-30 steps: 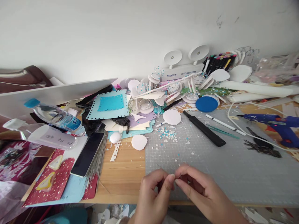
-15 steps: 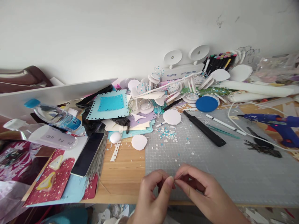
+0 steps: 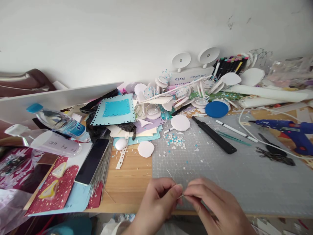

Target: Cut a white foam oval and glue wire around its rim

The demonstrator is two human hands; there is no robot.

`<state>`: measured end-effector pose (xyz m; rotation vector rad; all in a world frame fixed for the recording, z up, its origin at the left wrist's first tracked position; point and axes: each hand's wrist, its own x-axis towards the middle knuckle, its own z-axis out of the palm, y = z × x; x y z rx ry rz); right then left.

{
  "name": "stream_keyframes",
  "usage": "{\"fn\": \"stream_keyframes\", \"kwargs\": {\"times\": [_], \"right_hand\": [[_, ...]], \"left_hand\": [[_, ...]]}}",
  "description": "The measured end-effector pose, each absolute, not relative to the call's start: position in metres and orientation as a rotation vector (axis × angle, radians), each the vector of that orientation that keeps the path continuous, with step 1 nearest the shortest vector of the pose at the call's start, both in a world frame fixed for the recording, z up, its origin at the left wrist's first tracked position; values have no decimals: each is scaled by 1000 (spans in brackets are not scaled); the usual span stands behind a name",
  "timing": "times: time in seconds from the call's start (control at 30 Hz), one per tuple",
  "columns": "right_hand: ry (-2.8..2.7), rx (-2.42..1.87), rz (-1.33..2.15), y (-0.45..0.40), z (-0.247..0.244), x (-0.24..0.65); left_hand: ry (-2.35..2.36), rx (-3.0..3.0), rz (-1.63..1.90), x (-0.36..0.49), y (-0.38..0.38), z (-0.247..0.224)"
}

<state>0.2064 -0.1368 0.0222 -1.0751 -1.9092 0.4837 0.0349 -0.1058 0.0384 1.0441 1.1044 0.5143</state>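
Note:
Near the front edge of the cutting mat (image 3: 244,192), both hands meet over a thin white wire (image 3: 170,174). My left hand (image 3: 160,202) pinches it between thumb and forefinger, and one end sticks up past the fingers. Just to the right, the fingertips of my right hand (image 3: 212,202) close on a short piece of the wire that spans the small gap between the hands. Beyond them, tiny white and blue stars (image 3: 174,141) lie scattered on the mat beside a white paper disc (image 3: 180,123).
At right are a blue glue gun (image 3: 290,125), a black cutter (image 3: 215,135), tweezers (image 3: 234,138) and black-handled scissors (image 3: 272,148). To the left, a phone (image 3: 92,161) rests beside a bundle of thin wires (image 3: 100,173), near two bottles (image 3: 61,121). White discs and paper pile up at the back.
My right hand has turned and shifted slightly, with its fingers now more together. One end of the wire now shows above my left hand, and a short stretch shows between the hands.

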Motion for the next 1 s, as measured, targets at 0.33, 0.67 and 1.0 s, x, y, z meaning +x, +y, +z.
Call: {"fn": "stream_keyframes", "kwargs": {"times": [0.33,0.67,1.0], "right_hand": [[-1975,-1069,213,-129,26,202],[-1825,-1161,313,-128,21,202],[-1844,-1104,484,-126,26,205]], "left_hand": [[1209,1673,404,26,-99,65],[1211,2498,693,30,-115,44],[1180,2145,646,28,-110,51]]}}
